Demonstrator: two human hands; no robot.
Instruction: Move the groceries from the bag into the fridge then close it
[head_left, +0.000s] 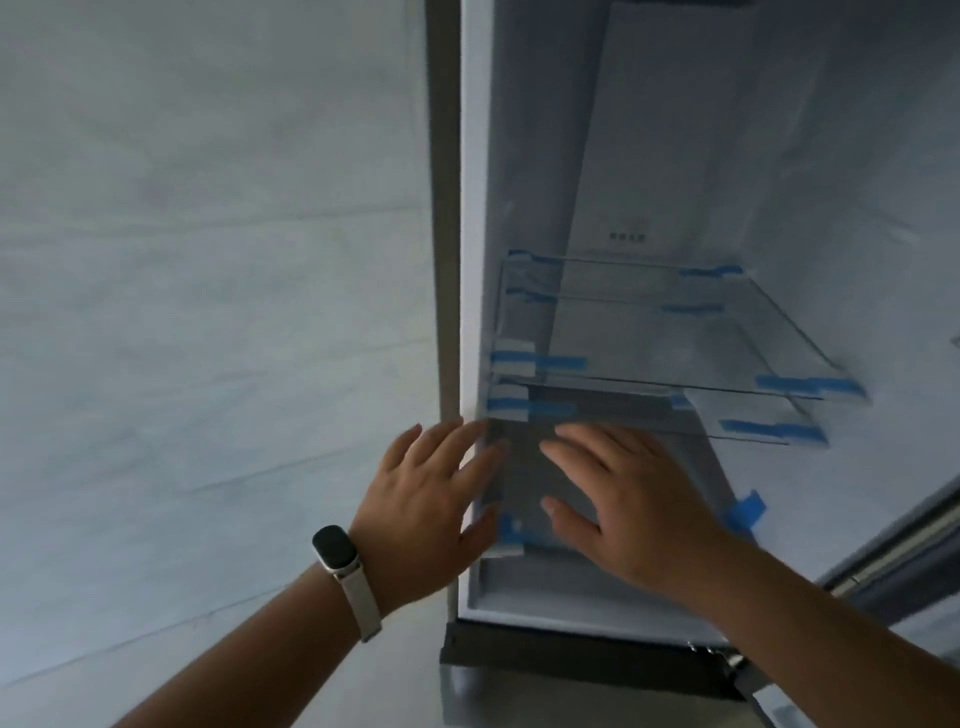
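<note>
The fridge (675, 156) stands open in front of me, its white inside bare. Two clear glass shelves (675, 338) with blue tape at their corners sit in the middle. Below them is a grey drawer front (524, 467), also taped. My left hand (421, 499), with a watch on the wrist, is spread at the fridge's left edge. My right hand (623, 493) is spread in front of the drawer. Neither hand holds anything. No bag and no groceries are in view.
A pale wall (208, 260) fills the left side. The fridge's left side panel (444, 208) runs down the middle of the view. Part of the open door (909, 551) shows at the lower right. A dark strip (571, 654) lies below the fridge compartment.
</note>
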